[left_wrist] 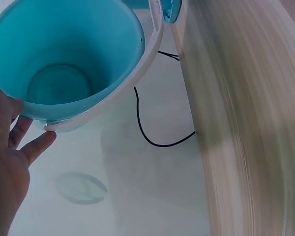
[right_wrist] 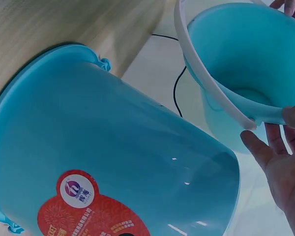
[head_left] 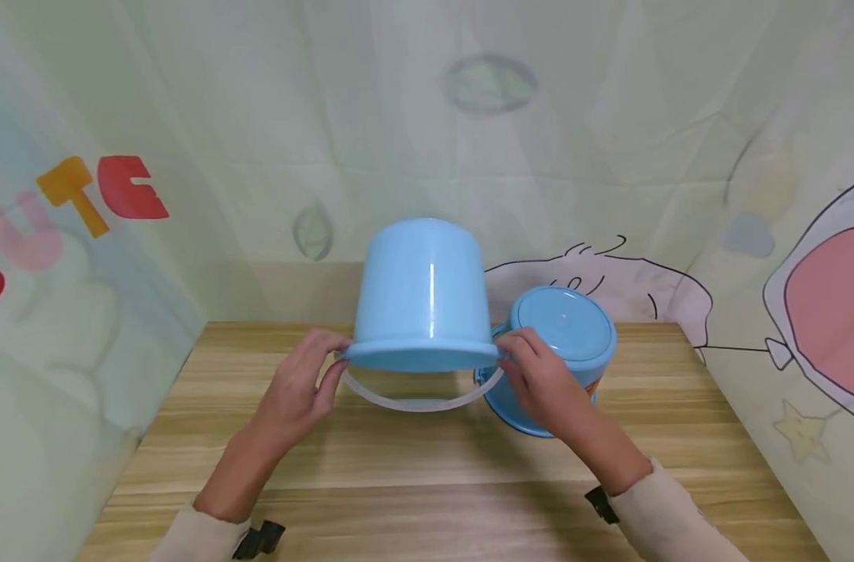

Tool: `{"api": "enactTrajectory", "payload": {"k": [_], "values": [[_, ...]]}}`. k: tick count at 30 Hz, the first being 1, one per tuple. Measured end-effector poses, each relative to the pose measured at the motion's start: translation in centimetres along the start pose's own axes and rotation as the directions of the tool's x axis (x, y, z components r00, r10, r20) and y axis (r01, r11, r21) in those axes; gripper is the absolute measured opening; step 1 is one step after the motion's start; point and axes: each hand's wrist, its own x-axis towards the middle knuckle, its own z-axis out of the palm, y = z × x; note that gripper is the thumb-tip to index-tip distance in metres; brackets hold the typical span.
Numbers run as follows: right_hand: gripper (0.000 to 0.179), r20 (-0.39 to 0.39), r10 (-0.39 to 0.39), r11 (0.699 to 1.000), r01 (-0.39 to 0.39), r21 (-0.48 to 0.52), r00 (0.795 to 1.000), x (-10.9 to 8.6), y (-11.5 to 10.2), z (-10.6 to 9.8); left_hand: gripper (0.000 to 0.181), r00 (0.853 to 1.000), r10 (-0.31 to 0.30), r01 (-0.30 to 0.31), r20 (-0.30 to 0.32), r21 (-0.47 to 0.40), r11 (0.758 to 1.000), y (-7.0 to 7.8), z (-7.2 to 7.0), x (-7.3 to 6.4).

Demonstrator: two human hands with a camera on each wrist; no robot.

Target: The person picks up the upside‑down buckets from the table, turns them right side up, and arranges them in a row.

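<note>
Both hands hold a light blue bucket (head_left: pixel 423 285) tipped mouth-down above the table, its opening turned toward me. My left hand (head_left: pixel 302 382) pinches the rim at one handle joint. The right hand (head_left: pixel 539 382) grips the opposite side of the rim. From the rim hangs a white handle (head_left: pixel 420 404). In the left wrist view the inside of the bucket (left_wrist: pixel 64 49) shows nothing in it. A second, darker blue bucket (head_left: pixel 563 321) stands upside down on the table, partly behind my right hand. Its red label (right_wrist: pixel 88 211) shows in the right wrist view.
The wood-grain table (head_left: pixel 399 460) lies under both buckets. A pale printed curtain (head_left: pixel 399 117) closes in the back and sides. Beyond the table edge a thin black cord (left_wrist: pixel 152 143) hangs against the curtain.
</note>
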Motion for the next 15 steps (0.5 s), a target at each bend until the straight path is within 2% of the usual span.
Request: {"api": "enactTrajectory", "payload": {"k": [1,4,9,15], "values": [[0.044,0.004,0.005,1.0,-0.006,0.009,1.0,0.01,-0.03,-0.05,0.033,1.0,-0.002,0.002,-0.001,-0.004,1.0,0.04,-0.03,0.0],[0.043,0.024,0.021,0.999,-0.022,0.032,0.999,0.08,-0.14,-0.16,0.02,1.0,-0.012,0.012,-0.003,-0.022,1.0,0.11,-0.2,0.04],[0.038,0.04,0.039,0.996,-0.042,0.077,0.998,0.36,-0.01,-0.29,0.043,0.999,-0.037,0.037,-0.005,-0.042,0.998,0.14,-0.41,0.33],[0.037,0.073,0.099,0.984,-0.109,0.139,0.992,0.82,0.09,-0.8,0.05,0.999,-0.028,0.028,-0.037,-0.018,0.999,0.38,-0.24,0.9]]}}
